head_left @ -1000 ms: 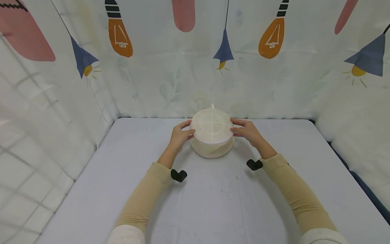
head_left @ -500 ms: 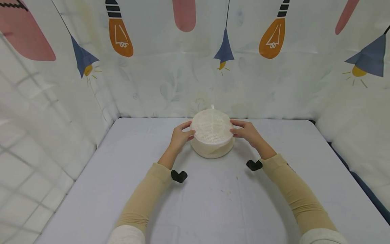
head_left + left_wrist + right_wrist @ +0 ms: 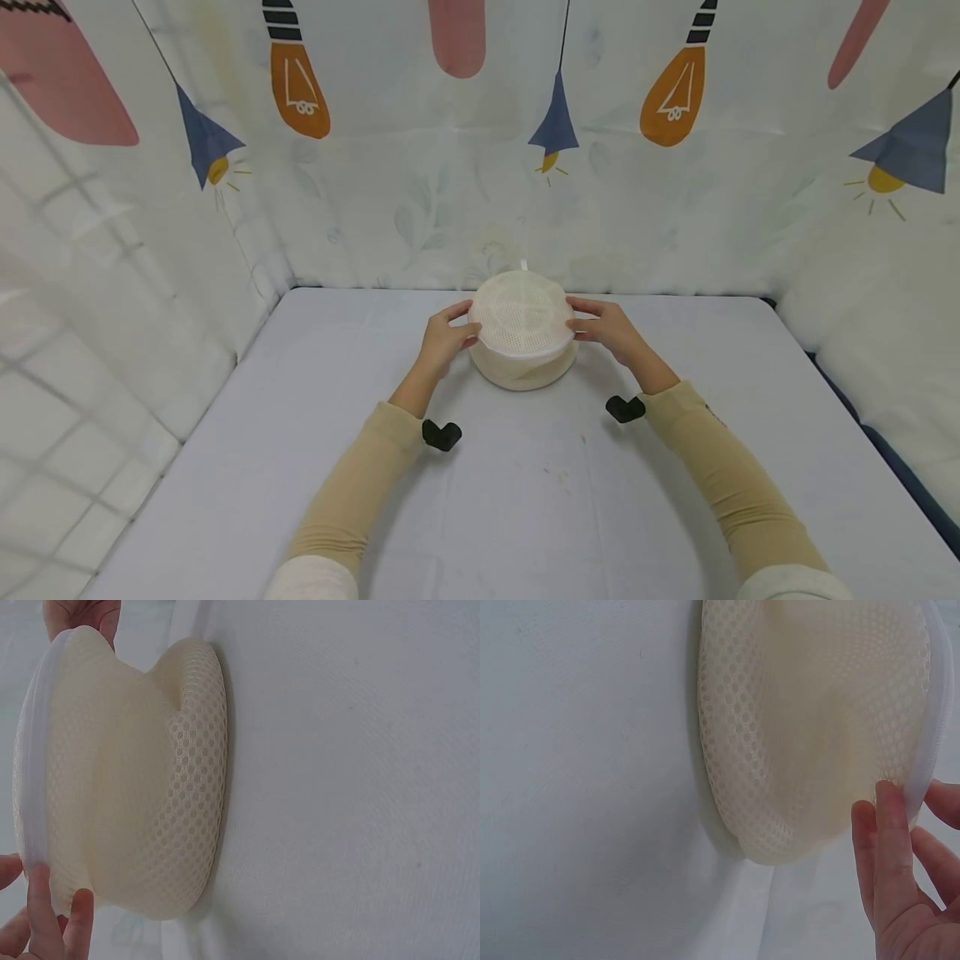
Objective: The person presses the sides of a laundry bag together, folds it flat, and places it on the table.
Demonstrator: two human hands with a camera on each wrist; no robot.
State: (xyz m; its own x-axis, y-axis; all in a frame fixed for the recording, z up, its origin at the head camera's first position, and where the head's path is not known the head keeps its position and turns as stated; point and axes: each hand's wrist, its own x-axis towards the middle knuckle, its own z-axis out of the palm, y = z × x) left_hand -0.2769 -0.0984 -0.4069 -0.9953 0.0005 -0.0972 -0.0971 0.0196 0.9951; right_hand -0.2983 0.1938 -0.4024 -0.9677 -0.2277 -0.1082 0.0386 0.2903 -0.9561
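A round cream mesh laundry bag [image 3: 522, 313] stands on the table near its back edge, its upper part slightly sagging over the base. A white zipper band [image 3: 34, 772] runs around its top rim. My left hand [image 3: 444, 337] pinches the rim on the left side, between thumb and fingers. On the opposite side, my right hand [image 3: 613, 327] holds the same rim, thumb on top and fingers along the side. Both wrist views show the soft honeycomb wall [image 3: 742, 742] folding inward below the rim. A small white loop [image 3: 523, 264] sticks up behind the bag.
A white cloth covers the table [image 3: 517, 500], with a few small specks [image 3: 558, 477] on it. Behind it hangs a printed curtain [image 3: 360, 217] with lamps and bulbs. Dark heart-shaped pieces [image 3: 442, 435] sit at both wrists.
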